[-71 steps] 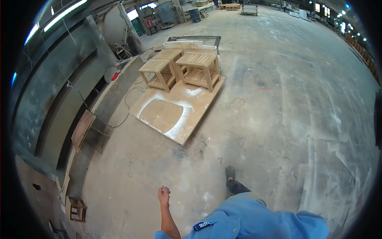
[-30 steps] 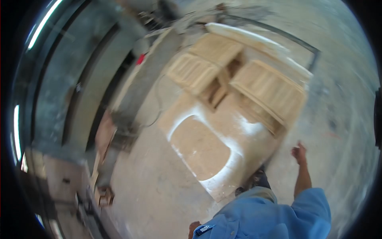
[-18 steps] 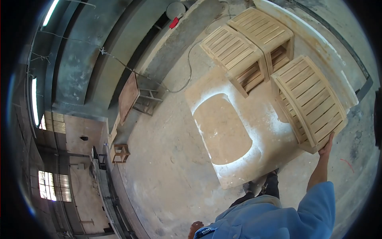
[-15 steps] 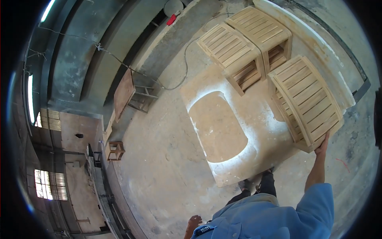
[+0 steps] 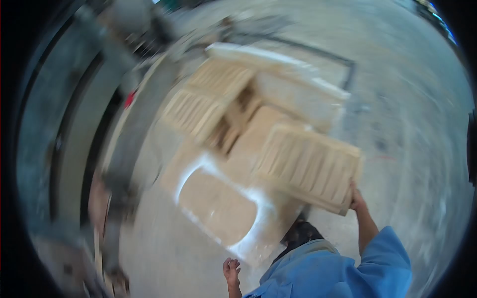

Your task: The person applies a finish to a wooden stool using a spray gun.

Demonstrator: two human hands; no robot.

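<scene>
My right hand [image 5: 357, 198] grips the near right edge of a slatted wooden stool [image 5: 309, 166], which is blurred by motion. My left hand [image 5: 231, 270] hangs free at the bottom with its fingers apart and slightly curled, holding nothing. Beneath the stool lies a tan board [image 5: 216, 206] marked with a white powdery outline of a rounded shape. Two more slatted wooden pieces stand side by side beyond it, one nearer [image 5: 194, 113] and one farther [image 5: 218, 77].
A low white-edged panel [image 5: 293, 94] stands behind the furniture. Along the left runs a grey ledge [image 5: 134, 124] with a red object [image 5: 129, 99] on it. Dark legs and feet show under my blue shirt [image 5: 323, 273].
The view has swung to the right, shifting the room leftwards. The gripped stool has come away from the panel and nearer my body. My left hand's fingers have spread.
</scene>
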